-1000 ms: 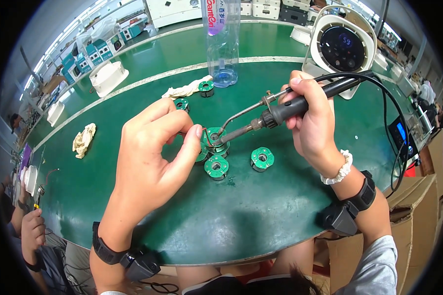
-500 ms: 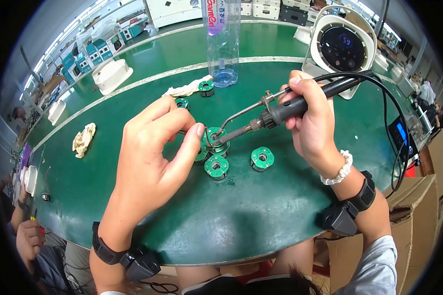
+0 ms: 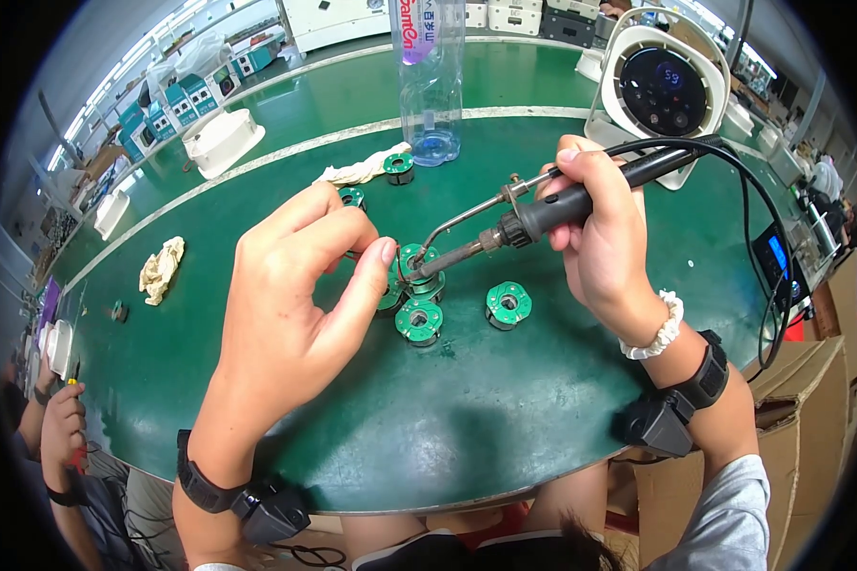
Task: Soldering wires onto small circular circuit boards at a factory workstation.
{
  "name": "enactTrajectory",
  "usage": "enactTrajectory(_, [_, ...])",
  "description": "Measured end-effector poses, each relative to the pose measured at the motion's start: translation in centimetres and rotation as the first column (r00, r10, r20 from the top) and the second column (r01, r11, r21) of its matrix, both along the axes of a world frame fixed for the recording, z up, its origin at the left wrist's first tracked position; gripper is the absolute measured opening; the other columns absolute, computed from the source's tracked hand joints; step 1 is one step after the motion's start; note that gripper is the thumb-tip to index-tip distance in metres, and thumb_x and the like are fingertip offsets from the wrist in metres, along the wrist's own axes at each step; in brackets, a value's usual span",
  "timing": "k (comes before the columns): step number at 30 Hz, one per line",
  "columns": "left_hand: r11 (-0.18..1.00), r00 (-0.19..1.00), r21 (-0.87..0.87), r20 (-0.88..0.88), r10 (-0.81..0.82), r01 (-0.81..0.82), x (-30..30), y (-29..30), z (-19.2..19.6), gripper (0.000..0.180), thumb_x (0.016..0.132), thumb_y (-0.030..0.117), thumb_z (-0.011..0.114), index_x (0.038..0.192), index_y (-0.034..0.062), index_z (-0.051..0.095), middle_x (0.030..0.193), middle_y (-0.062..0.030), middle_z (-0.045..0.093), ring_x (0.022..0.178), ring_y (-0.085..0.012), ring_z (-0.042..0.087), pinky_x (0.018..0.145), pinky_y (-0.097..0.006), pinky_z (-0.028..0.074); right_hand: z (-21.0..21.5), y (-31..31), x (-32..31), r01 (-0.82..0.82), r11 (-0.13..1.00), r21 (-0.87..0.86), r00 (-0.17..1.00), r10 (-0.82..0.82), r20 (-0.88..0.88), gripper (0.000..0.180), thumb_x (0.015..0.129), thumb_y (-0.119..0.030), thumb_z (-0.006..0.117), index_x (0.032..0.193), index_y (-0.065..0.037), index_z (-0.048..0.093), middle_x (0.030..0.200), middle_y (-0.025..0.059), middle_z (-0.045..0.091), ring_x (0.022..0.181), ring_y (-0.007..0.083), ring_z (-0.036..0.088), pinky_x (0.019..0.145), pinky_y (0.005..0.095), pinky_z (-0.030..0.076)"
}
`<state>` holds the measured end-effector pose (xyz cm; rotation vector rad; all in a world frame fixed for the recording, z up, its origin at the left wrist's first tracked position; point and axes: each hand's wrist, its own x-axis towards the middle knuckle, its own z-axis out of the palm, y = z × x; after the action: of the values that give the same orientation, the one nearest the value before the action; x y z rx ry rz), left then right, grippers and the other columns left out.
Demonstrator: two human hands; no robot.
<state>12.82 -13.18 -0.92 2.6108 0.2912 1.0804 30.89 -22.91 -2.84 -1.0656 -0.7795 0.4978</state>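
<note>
Green round boards under left hand fingers; right hand fingers around soldering iron.

A black-handled soldering iron is gripped in the right hand, slanted down-left, its tip set on a round green coil board that is steadied by the left hand on the bench.

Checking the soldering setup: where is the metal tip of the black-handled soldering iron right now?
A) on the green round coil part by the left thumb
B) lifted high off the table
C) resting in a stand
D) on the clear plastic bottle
A: the right hand holds the black-handled soldering iron with its tip down on the green round coil part steadied by the left hand.
</note>
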Motion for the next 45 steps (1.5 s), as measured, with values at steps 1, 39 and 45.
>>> enactTrajectory(1, [1.0, 1.0, -0.009, 0.001, -0.002, 0.002, 0.0, 0.0, 0.0, 0.009, 0.071, -0.001, 0.058, 0.065, -0.0023, 0.051, 0.059, -0.0081, 0.04, 0.05, -0.0177, 0.04, 0.045, -0.029, 0.03, 0.0, 0.0, 0.0, -0.001, 1.0, -0.001, 1.0, 0.001, 0.0, 0.024, 0.08, -0.021, 0.048, 0.061, -0.006, 0.046, 0.055, 0.0025, 0.046, 0.038, 0.0072, 0.039, 0.037, 0.0202, 0.031])
enactTrajectory(39, [0.961, 0.882, 0.054, -0.414, -0.227, 0.272, -9.7, -17.0, -3.4, 0.018, 0.073, 0.02, 0.061, 0.065, 0.0096, 0.049, 0.063, -0.0028, 0.043, 0.053, -0.0186, 0.046, 0.047, -0.028, 0.036, -0.8, 1.4, 3.8, 0.309, 0.938, 0.158, 0.947, -0.288, -0.145, 0.016, 0.079, -0.018, 0.051, 0.07, -0.005, 0.051, 0.061, 0.0025, 0.049, 0.04, 0.0079, 0.041, 0.035, 0.0199, 0.033])
enactTrajectory(45, [0.988, 0.779, 0.157, -0.618, 0.103, -0.006, -9.2, -18.0, -15.8, 0.03, 0.07, 0.034, 0.062, 0.073, 0.0054, 0.052, 0.067, -0.0054, 0.049, 0.066, -0.0185, 0.053, 0.057, -0.028, 0.042, -1.1, 1.3, 3.8, 0.248, 0.946, 0.207, 0.968, -0.234, -0.093, 0.014, 0.08, -0.016, 0.05, 0.072, -0.005, 0.051, 0.062, 0.0032, 0.05, 0.04, 0.0082, 0.041, 0.035, 0.0198, 0.032])
